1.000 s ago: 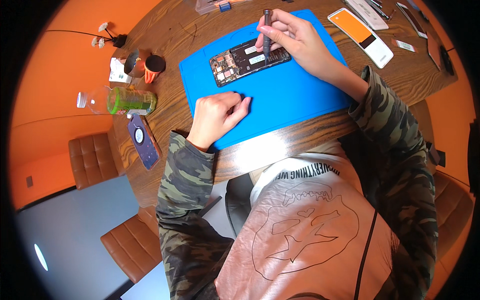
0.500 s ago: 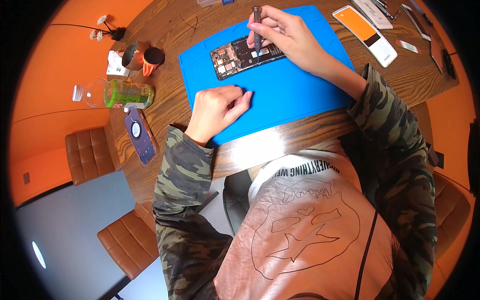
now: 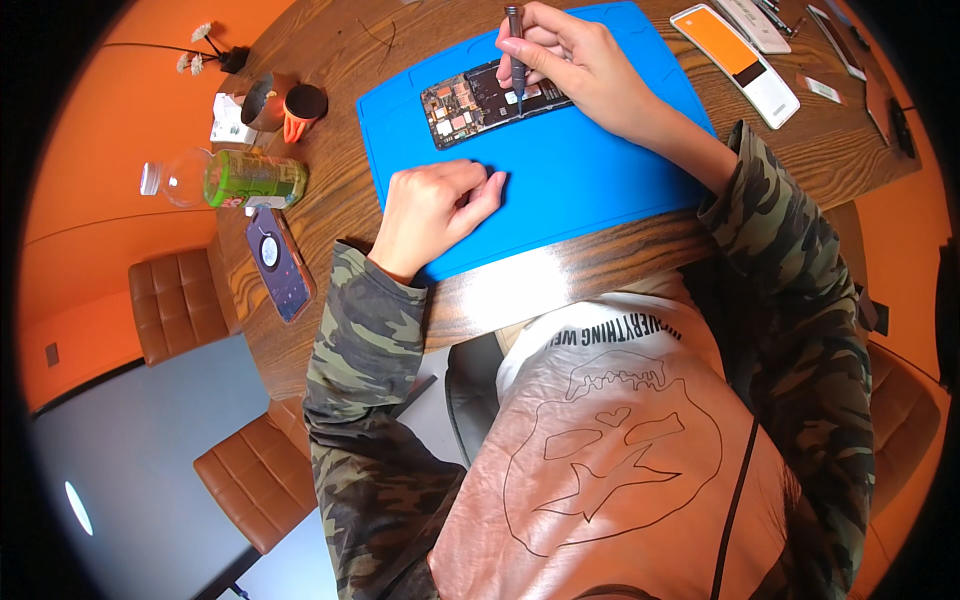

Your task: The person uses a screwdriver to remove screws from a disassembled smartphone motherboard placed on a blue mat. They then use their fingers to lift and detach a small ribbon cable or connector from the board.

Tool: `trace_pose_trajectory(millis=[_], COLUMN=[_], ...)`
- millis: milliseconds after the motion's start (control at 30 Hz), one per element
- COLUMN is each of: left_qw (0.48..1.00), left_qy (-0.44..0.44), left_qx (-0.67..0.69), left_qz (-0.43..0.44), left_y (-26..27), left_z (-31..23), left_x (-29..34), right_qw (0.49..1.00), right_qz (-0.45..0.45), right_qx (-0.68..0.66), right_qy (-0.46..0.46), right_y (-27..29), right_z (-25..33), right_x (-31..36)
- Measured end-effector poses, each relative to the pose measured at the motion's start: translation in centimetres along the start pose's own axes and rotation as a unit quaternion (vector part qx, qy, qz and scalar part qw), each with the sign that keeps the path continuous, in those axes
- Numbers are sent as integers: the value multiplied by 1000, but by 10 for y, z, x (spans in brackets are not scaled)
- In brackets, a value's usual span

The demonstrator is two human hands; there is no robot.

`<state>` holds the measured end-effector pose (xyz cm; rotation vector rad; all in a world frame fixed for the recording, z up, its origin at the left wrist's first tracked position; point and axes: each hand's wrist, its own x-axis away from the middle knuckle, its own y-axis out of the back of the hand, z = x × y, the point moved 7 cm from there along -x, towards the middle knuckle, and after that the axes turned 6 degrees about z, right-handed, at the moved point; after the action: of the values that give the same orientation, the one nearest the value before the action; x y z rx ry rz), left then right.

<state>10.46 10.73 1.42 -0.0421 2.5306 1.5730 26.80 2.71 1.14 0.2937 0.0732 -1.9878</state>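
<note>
A phone with its back off (image 3: 455,112) lies on a blue work mat (image 3: 560,205), its circuit board showing at the left end and a black section toward the right. My right hand (image 3: 590,75) grips a slim dark grey screwdriver (image 3: 516,55), held nearly upright. The screwdriver's tip meets the phone near its lower long edge, though the exact contact spot is too small to make out. On the mat below the phone's left end rests my left hand (image 3: 432,215), fingers curled in and thumb alongside, with nothing visible in it.
Left on the wooden table are a green-labelled bottle (image 3: 255,180) on its side, a purple-cased phone (image 3: 278,265), an orange-handled cup (image 3: 303,108) and white flowers (image 3: 198,50). To the right lie an orange-and-white box (image 3: 735,65), small tools (image 3: 775,15) and a small label card (image 3: 823,89).
The whole view has shifted slightly. My right hand keeps the screwdriver on the phone at about the same place, and my left hand stays where it was on the mat.
</note>
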Motion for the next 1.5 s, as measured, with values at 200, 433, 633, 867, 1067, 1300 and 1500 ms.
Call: trace_pose_trajectory(millis=[200,433,633,867,1067,1300,1500], left_qw=[1000,998,957,905,919,908,950], left_qy=[-1,20,93,53,110,139,151], left_qx=[-2,53,175,315,251,215,60], left_qz=[1,-37,-211,-281,-284,-331,-266], left_y=[0,4,32,47,31,35,33], left_z=[0,7,27,39,52,66,66], left_x=[0,4,-2,-47,-38,-24,-24], right_qw=[1000,1000,1000,998,999,998,984], right_qz=[1,1,-17,-23,-34,-58,-44], right_qx=[9,-7,17,64,11,16,169], right_qy=[-2,2,5,-3,10,1,-23], right_y=[0,-1,2,1,4,14,26], right_z=[-3,-2,0,-1,-9,-7,11], right_x=[0,-1,-3,-5,-7,-7,-3])
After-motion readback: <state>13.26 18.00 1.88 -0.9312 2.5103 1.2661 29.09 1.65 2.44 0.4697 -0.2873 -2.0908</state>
